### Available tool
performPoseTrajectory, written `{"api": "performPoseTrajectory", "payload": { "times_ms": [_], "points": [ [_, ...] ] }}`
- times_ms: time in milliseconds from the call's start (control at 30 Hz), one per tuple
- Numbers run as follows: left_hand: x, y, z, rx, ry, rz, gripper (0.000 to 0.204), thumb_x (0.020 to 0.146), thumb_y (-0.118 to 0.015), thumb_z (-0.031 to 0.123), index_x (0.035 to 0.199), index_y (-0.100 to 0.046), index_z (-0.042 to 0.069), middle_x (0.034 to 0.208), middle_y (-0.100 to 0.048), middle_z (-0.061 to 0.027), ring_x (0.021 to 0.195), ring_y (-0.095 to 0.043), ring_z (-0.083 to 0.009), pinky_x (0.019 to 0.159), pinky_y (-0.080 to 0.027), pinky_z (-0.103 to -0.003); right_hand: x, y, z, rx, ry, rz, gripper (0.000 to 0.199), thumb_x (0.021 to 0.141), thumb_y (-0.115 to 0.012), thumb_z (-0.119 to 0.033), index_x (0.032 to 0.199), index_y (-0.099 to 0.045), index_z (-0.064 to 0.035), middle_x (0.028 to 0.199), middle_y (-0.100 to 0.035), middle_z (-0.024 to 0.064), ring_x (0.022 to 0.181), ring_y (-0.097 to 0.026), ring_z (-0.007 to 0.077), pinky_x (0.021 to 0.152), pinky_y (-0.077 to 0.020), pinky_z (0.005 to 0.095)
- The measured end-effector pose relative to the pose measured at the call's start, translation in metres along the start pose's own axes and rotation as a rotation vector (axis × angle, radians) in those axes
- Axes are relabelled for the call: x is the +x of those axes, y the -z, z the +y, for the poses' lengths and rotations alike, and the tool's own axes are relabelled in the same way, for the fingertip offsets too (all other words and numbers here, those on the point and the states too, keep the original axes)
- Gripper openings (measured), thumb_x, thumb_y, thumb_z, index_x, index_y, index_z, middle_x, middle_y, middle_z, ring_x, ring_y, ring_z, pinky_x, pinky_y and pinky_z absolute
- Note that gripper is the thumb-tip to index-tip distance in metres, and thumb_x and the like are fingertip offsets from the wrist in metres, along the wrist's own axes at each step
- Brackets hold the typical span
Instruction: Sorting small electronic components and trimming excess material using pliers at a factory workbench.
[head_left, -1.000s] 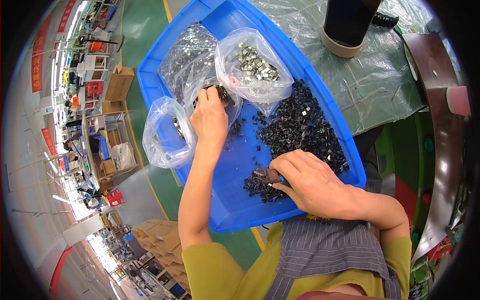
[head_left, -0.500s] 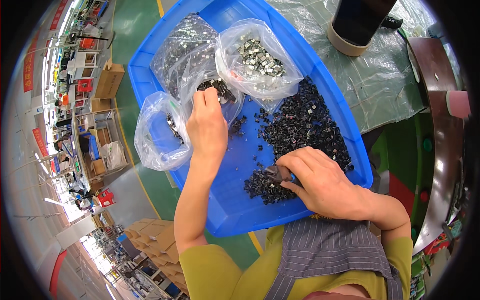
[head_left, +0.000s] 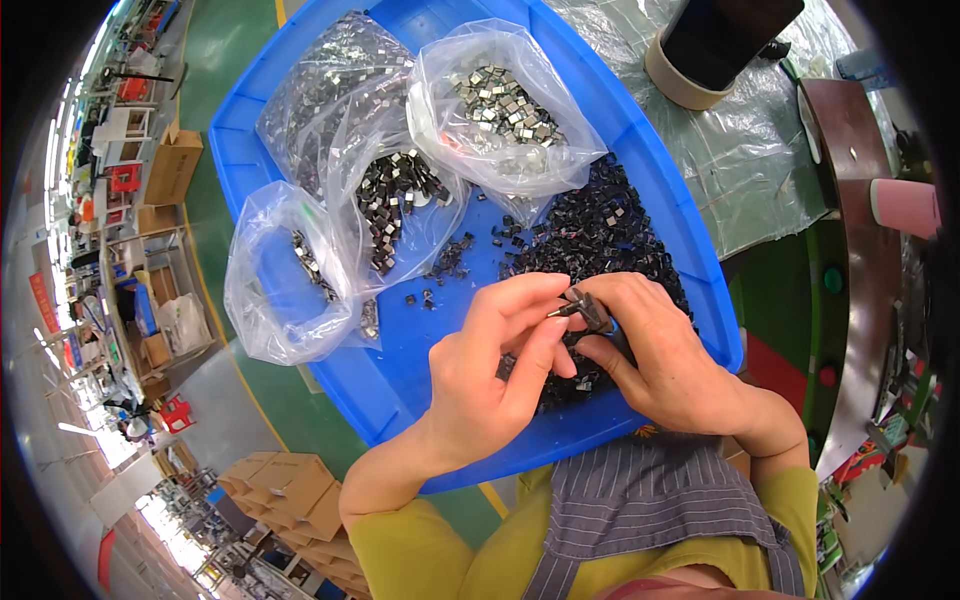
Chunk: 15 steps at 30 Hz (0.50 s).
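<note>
My left hand [head_left: 490, 375] and my right hand [head_left: 665, 365] meet over the front of a blue tray [head_left: 400, 385]. My right hand is closed on a small dark part [head_left: 592, 314], its kind unclear. From it a thin tip points toward my left thumb and forefinger, which are curled close around that tip; anything pinched there is too small to make out. Under and behind my hands lies a heap of small black parts [head_left: 610, 235], partly covered by my fingers.
In the tray are an open clear bag of silvery pieces [head_left: 505, 105], a middle bag of dark and silvery pieces [head_left: 390, 205] and a left bag [head_left: 290, 280]. A phone [head_left: 725, 40] stands in a tape roll [head_left: 685, 85] beyond the right rim.
My left hand has left the middle bag and come right and nearer, up to my right hand. My right hand has risen slightly off the heap, still gripping the dark part.
</note>
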<state>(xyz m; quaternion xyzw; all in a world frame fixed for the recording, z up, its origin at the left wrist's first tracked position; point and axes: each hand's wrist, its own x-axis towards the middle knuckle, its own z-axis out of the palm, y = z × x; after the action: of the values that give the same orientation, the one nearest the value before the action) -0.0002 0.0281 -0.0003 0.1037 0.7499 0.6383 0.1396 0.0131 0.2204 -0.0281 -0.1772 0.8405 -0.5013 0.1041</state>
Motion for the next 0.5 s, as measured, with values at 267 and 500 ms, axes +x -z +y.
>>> {"api": "performPoseTrajectory", "payload": {
  "times_ms": [267, 500],
  "points": [
    [-0.001, 0.0, -0.013, 0.099, -0.103, 0.009, 0.037, 0.092, -0.061, -0.006, 0.127, -0.054, -0.001, 0.091, -0.073, -0.0125, 0.06, -0.067, -0.0111, 0.052, -0.053, -0.024, 0.001, 0.001, -0.005, 0.118, -0.035, -0.06, 0.041, 0.087, -0.067, -0.005, 0.124, -0.049, -0.0024, 0.107, -0.059, 0.0138, 0.1, -0.057, 0.0345, 0.087, -0.0438, 0.043],
    [-0.001, -0.003, -0.011, 0.096, -0.098, 0.016, 0.037, 0.091, -0.061, -0.006, 0.127, -0.055, -0.001, 0.089, -0.073, -0.0113, 0.059, -0.067, -0.011, 0.052, -0.053, -0.024, 0.002, 0.002, -0.005, 0.13, -0.039, -0.064, 0.042, 0.087, -0.067, -0.004, 0.125, -0.048, -0.0012, 0.104, -0.058, 0.015, 0.097, -0.056, 0.0355, 0.085, -0.0454, 0.0435]
  ]
}}
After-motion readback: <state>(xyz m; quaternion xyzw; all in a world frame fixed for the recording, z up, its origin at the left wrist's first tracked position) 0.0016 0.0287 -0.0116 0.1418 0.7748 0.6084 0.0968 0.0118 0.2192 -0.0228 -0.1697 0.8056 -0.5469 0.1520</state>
